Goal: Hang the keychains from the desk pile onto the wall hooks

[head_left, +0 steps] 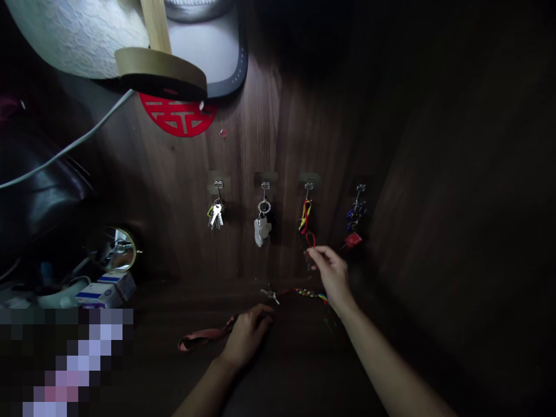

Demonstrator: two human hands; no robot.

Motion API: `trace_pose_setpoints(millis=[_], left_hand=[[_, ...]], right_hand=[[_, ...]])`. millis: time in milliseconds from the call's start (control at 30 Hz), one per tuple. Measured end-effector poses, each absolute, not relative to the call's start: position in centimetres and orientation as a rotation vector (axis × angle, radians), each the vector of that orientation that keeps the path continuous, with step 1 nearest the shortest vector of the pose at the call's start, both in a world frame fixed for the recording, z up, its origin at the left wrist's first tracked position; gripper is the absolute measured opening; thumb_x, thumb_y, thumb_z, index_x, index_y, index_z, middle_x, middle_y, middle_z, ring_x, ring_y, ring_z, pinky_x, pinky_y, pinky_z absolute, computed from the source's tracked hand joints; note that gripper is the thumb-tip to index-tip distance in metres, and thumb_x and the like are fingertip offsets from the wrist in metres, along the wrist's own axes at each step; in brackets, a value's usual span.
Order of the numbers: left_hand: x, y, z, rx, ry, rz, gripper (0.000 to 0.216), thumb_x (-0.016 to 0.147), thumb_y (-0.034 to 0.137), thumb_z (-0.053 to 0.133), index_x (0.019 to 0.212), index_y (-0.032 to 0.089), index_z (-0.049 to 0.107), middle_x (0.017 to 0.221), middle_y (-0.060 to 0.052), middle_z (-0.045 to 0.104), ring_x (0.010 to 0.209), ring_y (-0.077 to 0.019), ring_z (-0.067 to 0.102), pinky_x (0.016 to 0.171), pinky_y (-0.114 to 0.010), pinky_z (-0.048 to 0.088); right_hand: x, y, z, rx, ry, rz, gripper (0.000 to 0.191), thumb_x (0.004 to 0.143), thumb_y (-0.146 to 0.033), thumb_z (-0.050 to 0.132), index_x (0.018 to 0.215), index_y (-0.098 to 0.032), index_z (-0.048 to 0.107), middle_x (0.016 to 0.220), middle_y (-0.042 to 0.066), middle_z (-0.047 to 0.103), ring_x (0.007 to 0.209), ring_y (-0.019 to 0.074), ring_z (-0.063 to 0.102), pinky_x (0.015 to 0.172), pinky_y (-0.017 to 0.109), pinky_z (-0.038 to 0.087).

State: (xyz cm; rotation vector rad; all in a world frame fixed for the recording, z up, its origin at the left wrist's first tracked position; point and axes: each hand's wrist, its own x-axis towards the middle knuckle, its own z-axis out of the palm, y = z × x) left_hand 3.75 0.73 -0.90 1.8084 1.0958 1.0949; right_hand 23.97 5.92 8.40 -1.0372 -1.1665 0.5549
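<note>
Several small hooks are stuck in a row on a dark wooden wall. Each carries keys: silver keys (216,213), a white charm bunch (262,227), a red-and-yellow cord bunch (305,216) and a blue bunch with a red tag (355,227). My right hand (332,273) is raised under the third hook, fingertips pinched on a red loop (310,238) hanging from that bunch. My left hand (247,337) rests on the dark shelf, fingers curled over one end of a reddish strap (202,339). A small metal key (271,295) and a multicoloured braided cord (310,293) lie between my hands.
A red paper-cut emblem (179,119) hangs high on the wall beside a dark-framed oval mirror (217,52). At the left stand a small round gold mirror (115,250), white boxes (106,288) and a dark bag (39,197); a pale cable (69,147) crosses above them.
</note>
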Motion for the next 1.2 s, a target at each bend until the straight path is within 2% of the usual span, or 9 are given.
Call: trace_pose_setpoints(millis=[200,367,667,833,1200], left_hand=[[3.7,0.8,-0.9,1.925,1.195,0.985,0.022,0.082,0.022,0.044,0.091,0.023,0.065,0.093,0.001,0.069,0.09,-0.0171,0.061,0.081,-0.023,0.042],[3.7,0.8,-0.8,1.971,1.232,0.957,0.022,0.083,0.021,0.044,0.091,0.023,0.064,0.095,0.001,0.069,0.091,-0.0162,0.061,0.081,-0.021,0.043],[3.5,0.8,-0.6,1.965,1.223,0.954,0.022,0.082,0.021,0.044,0.09,0.022,0.065,0.094,0.001,0.069,0.089,-0.016,0.061,0.082,-0.022,0.043],[3.5,0.8,-0.8,1.982,1.219,0.951,0.022,0.082,0.021,0.044,0.091,0.022,0.064,0.093,0.0,0.068,0.089,-0.0163,0.061,0.081,-0.023,0.043],[3.4,0.7,-1.1,2.048,1.198,0.974,0.023,0.083,0.019,0.044,0.092,0.022,0.064,0.095,-0.001,0.068,0.091,-0.0163,0.061,0.082,-0.024,0.044]], right_hand=[[23.8,8.6,14.8,-0.925,-1.123,0.497,0.025,0.064,-0.042,0.065,0.071,-0.018,0.062,0.065,-0.001,0.061,0.057,0.0106,0.054,0.046,0.019,0.039],[23.7,10.0,16.5,-0.989,-1.098,0.548,0.024,0.06,-0.039,0.066,0.069,-0.017,0.063,0.06,-0.002,0.061,0.05,0.0086,0.052,0.041,0.017,0.035],[24.4,10.1,13.8,-1.065,-1.094,0.685,0.028,0.06,-0.043,0.067,0.07,-0.017,0.063,0.065,0.001,0.066,0.053,0.0089,0.056,0.041,0.015,0.035],[24.9,9.4,12.3,-1.102,-1.089,0.708,0.031,0.06,-0.046,0.066,0.072,-0.018,0.062,0.072,0.003,0.067,0.056,0.0106,0.059,0.043,0.017,0.038],[25.2,5.8,6.9,-1.215,-1.135,0.792,0.03,0.059,-0.044,0.064,0.074,-0.018,0.063,0.072,0.004,0.068,0.061,0.0134,0.059,0.048,0.021,0.04]])
